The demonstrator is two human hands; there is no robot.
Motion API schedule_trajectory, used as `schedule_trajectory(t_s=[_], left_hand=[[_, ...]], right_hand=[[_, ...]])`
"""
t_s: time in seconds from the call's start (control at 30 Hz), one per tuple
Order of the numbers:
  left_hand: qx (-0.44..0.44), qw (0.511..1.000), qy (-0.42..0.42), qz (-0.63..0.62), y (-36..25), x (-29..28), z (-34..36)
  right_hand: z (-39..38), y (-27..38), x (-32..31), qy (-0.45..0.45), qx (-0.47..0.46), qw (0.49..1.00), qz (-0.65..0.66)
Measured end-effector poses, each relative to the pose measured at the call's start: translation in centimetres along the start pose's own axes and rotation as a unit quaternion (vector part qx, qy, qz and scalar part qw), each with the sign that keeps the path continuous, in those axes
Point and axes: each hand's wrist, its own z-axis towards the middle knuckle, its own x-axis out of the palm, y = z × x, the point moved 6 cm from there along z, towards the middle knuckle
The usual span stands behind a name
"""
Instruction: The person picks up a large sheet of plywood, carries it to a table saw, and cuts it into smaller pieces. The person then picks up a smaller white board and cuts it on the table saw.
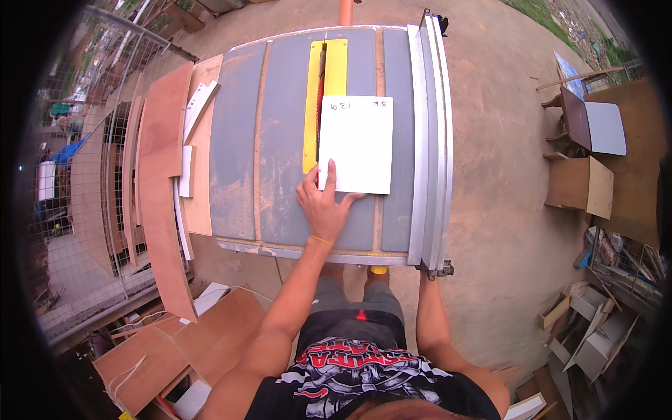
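Note:
A white rectangular board (355, 143) with handwritten marks lies on the grey table saw top (287, 210), partly over the yellow insert plate (336, 66) and beside the blade (320, 73). My left hand (323, 199) rests at the board's lower left corner, fingers spread, index finger on its face and thumb along its near edge. My right hand (430, 276) is at the near end of the silver fence (430, 154), by the black latch; its fingers are hidden.
Cut plywood pieces (161, 140) and white strips lie along the table's left. A wire fence (84, 175) stands farther left. More panels (161, 350) are at lower left. Wooden boxes (581, 185) and offcuts sit at right, and an orange pipe (346, 12) extends beyond the saw.

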Motion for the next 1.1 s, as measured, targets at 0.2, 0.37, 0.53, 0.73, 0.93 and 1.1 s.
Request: schedule_trajectory(t_s=[0.2, 0.37, 0.53, 0.73, 0.93, 1.1], left_hand=[[-0.001, 1.000, 0.002, -0.020, 1.2, 0.7, 0.6], [0.004, 0.999, 0.000, -0.039, 1.1, 0.9, 1.2], [-0.005, 0.999, -0.011, -0.049, 1.5, 0.8, 1.0], [-0.027, 0.997, -0.015, -0.071, 1.9, 0.9, 0.9], [-0.042, 0.996, 0.002, -0.074, 1.3, 0.9, 0.7], [-0.038, 0.998, 0.003, -0.055, 1.3, 1.0, 1.0]], right_hand=[[-13.9, -2.7, 8.5, 0.161, 0.316, 0.918, -0.177], [-12.0, -6.8, 11.6, 0.327, 0.482, 0.811, -0.059], [-13.8, -8.8, 13.8, 0.411, 0.446, 0.794, 0.036], [-15.1, -6.9, 13.8, 0.197, 0.380, 0.882, -0.196], [-16.2, -5.2, 15.0, -0.066, 0.000, 0.809, -0.584], [-16.0, -5.4, 13.1, -0.115, -0.088, 0.689, -0.710]])
